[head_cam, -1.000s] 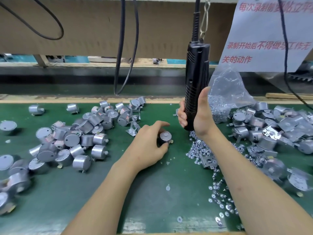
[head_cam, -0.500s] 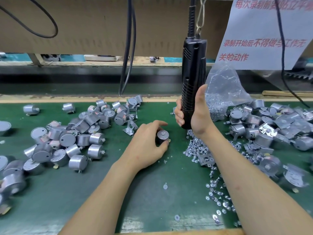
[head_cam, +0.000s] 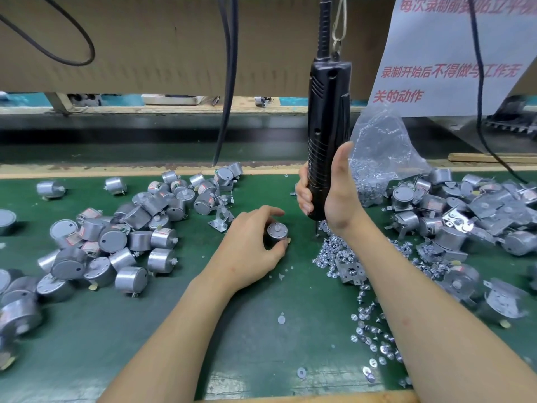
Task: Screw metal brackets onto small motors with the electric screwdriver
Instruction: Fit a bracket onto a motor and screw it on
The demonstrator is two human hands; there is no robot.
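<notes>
The left hand (head_cam: 252, 254) fingers (head_cam: 268, 212) curl round a motor (head_cam: 277, 232) standing shaft-up on the worktop (head_cam: 203, 330), the right hand (head_cam: 338, 199) fingers (head_cam: 302, 194) wrap the upright screwdriver (head_cam: 327, 112) just right of it, bit tip at the edge of loose screws (head_cam: 334, 253), a bracket (head_cam: 220, 221) lying just left of the left fingers, motor heaps (head_cam: 116, 239) farther out on both sides.

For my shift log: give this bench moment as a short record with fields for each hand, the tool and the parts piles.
Left hand: grips small silver cylindrical motor, shaft up, on green mat
Right hand: grips hanging black electric screwdriver
Screwdriver bit: down at loose silver screws, beside the motor
Left pile: bare silver motors
Right pile: motors with metal brackets
Clear plastic bag: holds more screws
</notes>
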